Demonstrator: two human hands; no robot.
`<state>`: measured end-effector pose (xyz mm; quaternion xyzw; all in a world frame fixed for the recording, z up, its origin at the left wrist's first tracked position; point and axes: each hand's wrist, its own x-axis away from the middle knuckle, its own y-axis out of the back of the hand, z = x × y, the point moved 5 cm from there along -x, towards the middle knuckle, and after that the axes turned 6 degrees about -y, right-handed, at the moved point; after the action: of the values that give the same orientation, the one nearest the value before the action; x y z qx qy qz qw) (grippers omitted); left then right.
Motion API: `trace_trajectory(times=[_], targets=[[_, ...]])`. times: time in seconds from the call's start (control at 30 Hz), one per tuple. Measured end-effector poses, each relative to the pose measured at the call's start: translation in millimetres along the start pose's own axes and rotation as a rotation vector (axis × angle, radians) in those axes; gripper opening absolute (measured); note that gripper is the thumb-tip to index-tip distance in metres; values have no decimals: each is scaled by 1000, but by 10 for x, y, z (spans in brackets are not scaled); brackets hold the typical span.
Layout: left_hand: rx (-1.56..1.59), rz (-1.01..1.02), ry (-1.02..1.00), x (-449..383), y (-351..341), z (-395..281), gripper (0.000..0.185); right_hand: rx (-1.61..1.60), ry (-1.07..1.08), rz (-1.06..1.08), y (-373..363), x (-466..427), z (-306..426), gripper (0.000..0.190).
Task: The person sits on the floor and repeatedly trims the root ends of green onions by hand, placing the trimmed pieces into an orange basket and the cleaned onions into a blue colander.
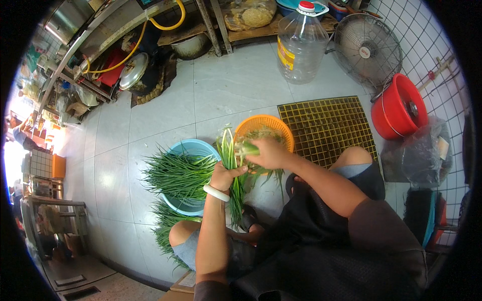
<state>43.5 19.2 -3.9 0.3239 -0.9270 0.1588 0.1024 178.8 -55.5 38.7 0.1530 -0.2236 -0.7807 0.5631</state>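
Observation:
My left hand (224, 176), with a white bangle on its wrist, grips a bunch of scallions (236, 195). Their pale root ends point up and the green leaves hang down. Close beside it, my right hand (269, 153) holds a blurred pale green plant piece (249, 149) over the near side of an orange plastic basket (288, 129). Stringy plant scraps (263, 131) lie inside that basket. Left of my left hand, a blue plastic basket (199, 145) carries a heap of scallions (180, 171). More scallions (165, 229) lie on the floor by my left knee.
A yellow-and-brown floor grate (324, 124) lies right of the orange basket. Beyond are a large clear plastic bottle (301, 49), a floor fan (367, 49) and a red bucket (391, 109). A lidded pot (134, 71) stands far left, under a counter with a yellow hose (141, 43).

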Motion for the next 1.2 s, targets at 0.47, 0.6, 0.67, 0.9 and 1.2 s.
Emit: trace_trajectory(times=[0.47,0.6,0.67,0.9,1.2], targets=[[234,7,139,69,-162,-37,18,-260,-228,-158,117,-10,-176,25],[245,-59,176,31,-39,8,18,139,159,-80,102,19,-23,20],[263,-32,177,25,-27,23,18,351,257,42,11,41,13,13],[323,-76,208,33,-12,17,19,256,291,31,-39,62,-6,15],[285,-168,186,39,-62,74,18,-317,-397,-125,42,-44,-522,31]])
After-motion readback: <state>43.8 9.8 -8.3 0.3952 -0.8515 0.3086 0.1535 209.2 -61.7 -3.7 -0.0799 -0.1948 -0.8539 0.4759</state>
